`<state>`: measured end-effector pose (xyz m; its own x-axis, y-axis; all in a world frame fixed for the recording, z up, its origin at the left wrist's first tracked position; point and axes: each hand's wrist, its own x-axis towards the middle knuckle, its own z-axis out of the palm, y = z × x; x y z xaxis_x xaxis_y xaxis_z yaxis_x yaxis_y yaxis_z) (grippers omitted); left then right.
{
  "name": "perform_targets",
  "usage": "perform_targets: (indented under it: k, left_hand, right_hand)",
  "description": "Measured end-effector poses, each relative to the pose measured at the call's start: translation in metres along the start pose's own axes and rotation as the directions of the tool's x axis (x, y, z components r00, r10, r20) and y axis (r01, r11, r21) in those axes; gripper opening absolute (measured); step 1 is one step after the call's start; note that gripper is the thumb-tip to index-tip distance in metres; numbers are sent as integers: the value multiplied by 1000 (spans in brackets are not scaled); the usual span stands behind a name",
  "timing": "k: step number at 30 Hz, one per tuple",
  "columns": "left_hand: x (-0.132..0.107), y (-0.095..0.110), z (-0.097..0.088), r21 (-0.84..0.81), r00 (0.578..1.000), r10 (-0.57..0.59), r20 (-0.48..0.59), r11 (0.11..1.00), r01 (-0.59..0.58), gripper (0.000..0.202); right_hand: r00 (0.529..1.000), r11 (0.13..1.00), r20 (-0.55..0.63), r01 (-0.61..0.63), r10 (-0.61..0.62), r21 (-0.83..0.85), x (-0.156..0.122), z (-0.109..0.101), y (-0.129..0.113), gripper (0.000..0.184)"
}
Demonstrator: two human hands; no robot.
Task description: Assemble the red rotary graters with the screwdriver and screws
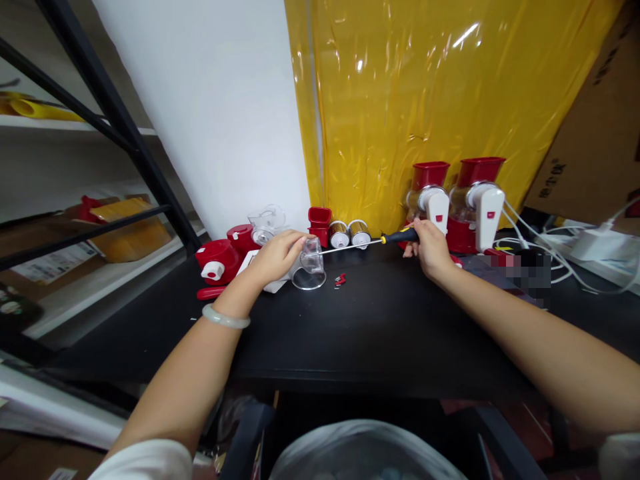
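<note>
A glossy, crinkled yellow plastic sheet (400, 100) fills the upper right behind the matt black bench (380, 333); print on the cardboard box (595, 133) at the right edge is too skewed to read. At mid-frame the left hand (277, 257) curls around a clear plastic part (311, 263) standing on the bench. The right hand (433, 250), right of centre, clenches a black-and-yellow screwdriver (360, 245) whose thin steel shaft reaches into that part.
</note>
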<state>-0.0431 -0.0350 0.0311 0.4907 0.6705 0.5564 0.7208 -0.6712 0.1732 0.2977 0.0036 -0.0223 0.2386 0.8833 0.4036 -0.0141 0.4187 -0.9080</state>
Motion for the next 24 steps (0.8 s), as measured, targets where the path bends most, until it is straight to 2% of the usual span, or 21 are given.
perform_targets:
  k: [7, 17, 20, 24]
  left_hand:
    - [0, -2, 1, 8, 1000, 5, 1, 1000, -5, 41]
    - [-1, -3, 2, 2, 1000, 8, -5, 1000, -8, 42]
    - [-1, -3, 1, -2, 1000, 10, -7, 1000, -10, 42]
    - [0, -4, 1, -1, 1000, 10, -4, 1000, -10, 42]
  right_hand:
    - [1000, 1000, 4, 8, -8, -5, 0, -4, 1, 42]
    - [998, 999, 52, -42, 41, 19, 4, -8, -14, 28]
    - [994, 1000, 112, -1, 4, -23, 6, -14, -25, 27]
    - [963, 991, 268, 13, 23, -134, 9, -25, -35, 33]
